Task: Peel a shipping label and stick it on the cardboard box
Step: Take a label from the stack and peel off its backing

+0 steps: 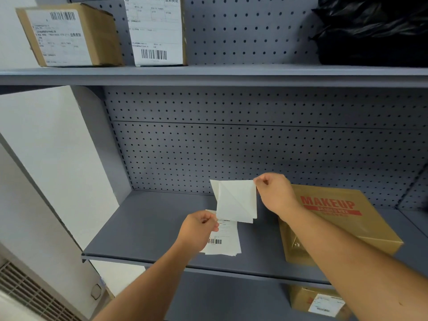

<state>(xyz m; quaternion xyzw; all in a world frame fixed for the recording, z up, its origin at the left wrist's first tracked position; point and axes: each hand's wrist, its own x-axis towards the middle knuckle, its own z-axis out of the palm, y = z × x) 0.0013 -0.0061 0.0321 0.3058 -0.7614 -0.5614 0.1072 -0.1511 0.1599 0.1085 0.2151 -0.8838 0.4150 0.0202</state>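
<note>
- In the upper left of the frame, a cardboard box with a label (67, 34) stands on the top shelf (208, 74), tilted so that its printed white face points forward.
- Just to its right on the same shelf, a second labelled box (157, 31) stands upright, barcode at the bottom.
- At lower left, a vent grille (34, 295) runs along the edge of the frame.
- At lower centre, the left hand (200, 229) is closed in a pinch: thumb and fingers grip the upper left edge of the shipping label (225, 237), whose barcode and printed lines face up.
- The shipping label hangs over the front half of the grey middle shelf (143, 228); more white sheets show under its lower edge.
- Directly above it, the backing sheet (236, 200) is lifted and blank, with a diagonal crease; its lower edge meets the shipping label near the left hand.
- At centre right, the right hand (275, 193) is closed in a pinch on the top right corner of the backing sheet.
- Right of centre, the MAKEUP cardboard box (342, 218) lies flat on the middle shelf, red lettering up; the right forearm crosses in front of its left part.
- At upper right, a black plastic bag (375, 31) sits on the top shelf.
- At lower right, a smaller labelled box (319, 302) rests below the middle shelf.
</note>
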